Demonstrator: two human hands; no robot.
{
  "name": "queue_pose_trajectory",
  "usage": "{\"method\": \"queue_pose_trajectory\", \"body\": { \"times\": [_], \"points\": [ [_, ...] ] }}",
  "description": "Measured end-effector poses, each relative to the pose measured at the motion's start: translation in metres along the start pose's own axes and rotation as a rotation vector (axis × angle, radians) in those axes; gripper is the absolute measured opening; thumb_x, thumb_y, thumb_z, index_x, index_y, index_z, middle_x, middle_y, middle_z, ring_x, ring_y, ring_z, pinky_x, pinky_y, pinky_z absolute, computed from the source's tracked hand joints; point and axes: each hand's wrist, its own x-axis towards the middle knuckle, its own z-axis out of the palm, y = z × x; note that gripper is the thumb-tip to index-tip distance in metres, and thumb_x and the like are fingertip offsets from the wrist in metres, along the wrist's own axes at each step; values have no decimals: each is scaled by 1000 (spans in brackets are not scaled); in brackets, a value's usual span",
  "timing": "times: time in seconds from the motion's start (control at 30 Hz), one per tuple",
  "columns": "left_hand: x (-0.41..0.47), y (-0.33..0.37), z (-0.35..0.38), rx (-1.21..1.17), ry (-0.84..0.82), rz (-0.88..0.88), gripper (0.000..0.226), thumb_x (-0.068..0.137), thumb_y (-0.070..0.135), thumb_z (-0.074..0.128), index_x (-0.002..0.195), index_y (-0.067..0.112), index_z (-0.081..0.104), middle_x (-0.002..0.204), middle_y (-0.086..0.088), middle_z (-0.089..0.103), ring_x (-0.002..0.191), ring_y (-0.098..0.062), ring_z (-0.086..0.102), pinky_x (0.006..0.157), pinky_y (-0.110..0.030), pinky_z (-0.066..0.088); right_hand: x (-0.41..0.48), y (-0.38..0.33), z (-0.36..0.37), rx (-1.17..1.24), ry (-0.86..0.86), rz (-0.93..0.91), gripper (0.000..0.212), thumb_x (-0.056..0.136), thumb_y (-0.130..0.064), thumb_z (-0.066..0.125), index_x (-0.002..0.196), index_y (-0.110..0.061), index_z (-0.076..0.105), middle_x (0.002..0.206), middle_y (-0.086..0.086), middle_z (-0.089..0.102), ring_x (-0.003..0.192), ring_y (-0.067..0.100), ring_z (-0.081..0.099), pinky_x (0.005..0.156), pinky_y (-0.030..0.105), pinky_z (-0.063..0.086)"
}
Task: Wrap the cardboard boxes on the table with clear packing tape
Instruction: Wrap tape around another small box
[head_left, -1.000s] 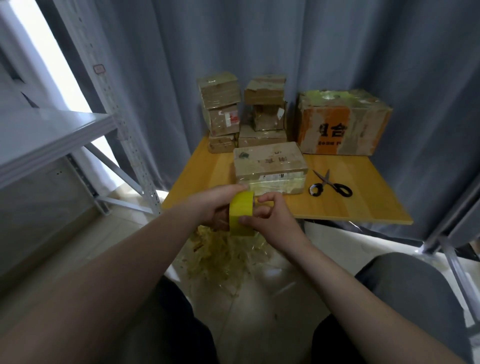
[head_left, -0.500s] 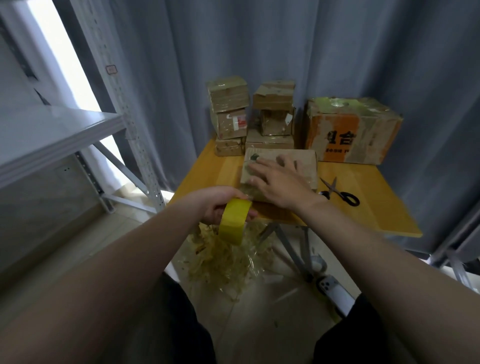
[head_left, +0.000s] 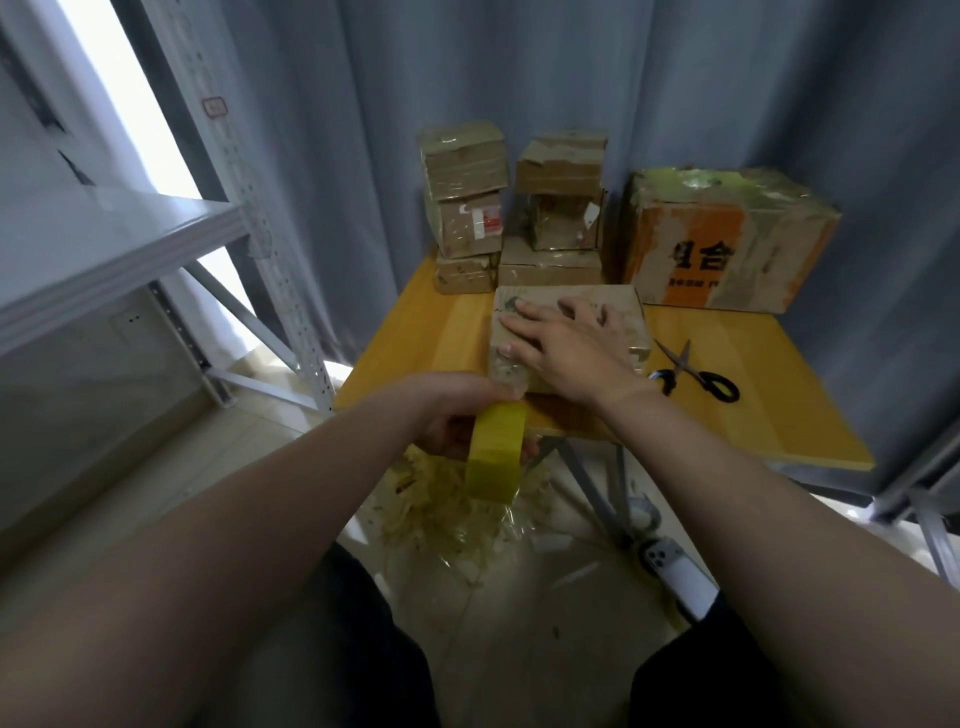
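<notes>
A flat cardboard box lies near the front of the yellow table. My right hand lies flat on its top with spread fingers, pressing it down. My left hand grips a yellow-looking roll of tape just below the table's front edge, close to the box's near side. A thin strip of tape seems to run from the roll to the box's front face.
Two stacks of small taped boxes and a large orange-printed box stand at the table's back. Black scissors lie right of the flat box. Tape scraps litter the floor. A metal shelf stands left.
My right hand left the roll and moved up onto the box top, where it now lies flat. My left hand kept the roll and lowered it slightly below the table edge.
</notes>
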Motion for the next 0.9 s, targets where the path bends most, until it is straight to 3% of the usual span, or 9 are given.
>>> {"method": "queue_pose_trajectory", "body": {
  "times": [0.1,0.17,0.23,0.3,0.4,0.47,0.6,0.8,0.9],
  "points": [
    [2,-2,1,44,-9,16,47,106,50,50,111,7,67,99,-10,79,87,-23,77,90,-39,60,5,1,1,58,-18,-21,53,100,-68,39,151,-52,42,165,-23,30,151,27,21,119,56,16],
    [6,-6,2,-1,17,38,44,105,48,52,113,8,69,98,-8,80,88,-22,76,97,-42,57,1,8,-4,343,102,-26,46,100,-60,50,143,-44,56,155,-17,47,145,22,30,118,50,29],
    [11,-10,1,-74,47,46,45,104,45,55,125,7,66,97,-9,80,80,-21,78,79,-37,61,-12,27,-8,505,466,143,31,102,-43,54,128,-33,66,137,-10,60,133,20,40,110,44,39],
    [15,-12,3,-123,68,60,45,104,41,56,131,6,63,97,-10,80,75,-20,78,65,-31,59,-31,61,-5,385,678,510,25,100,-38,53,120,-24,61,132,2,57,127,29,43,104,47,36],
    [10,-10,11,-159,92,101,40,105,36,57,133,8,60,99,-9,80,66,-19,77,59,-29,56,-56,101,13,369,310,910,65,94,-62,57,134,-11,47,144,16,46,135,39,37,109,55,29],
    [6,-6,16,-171,107,105,36,106,32,54,134,8,57,97,-11,80,56,-18,74,48,-24,53,-64,111,22,284,149,917,84,86,-69,64,139,-7,43,145,17,44,136,40,37,109,54,31],
    [2,-3,23,-134,121,114,41,108,31,50,141,8,54,95,-9,79,56,-19,74,39,-21,49,-65,121,16,224,98,809,70,81,-63,75,125,-12,56,134,13,51,131,38,41,98,48,40],
    [-3,-6,26,-159,118,113,35,108,30,51,136,11,56,96,-9,80,72,-23,78,56,-30,58,-85,130,-1,131,9,786,52,76,-64,80,82,-18,56,94,9,64,95,32,62,63,35,41],
    [-6,-10,27,-171,115,113,30,107,29,53,131,12,59,96,-9,80,71,-22,78,54,-30,58,-88,130,-6,461,60,846,48,77,-53,84,82,-10,64,89,13,70,75,25,63,58,34,46]
  ]
}}
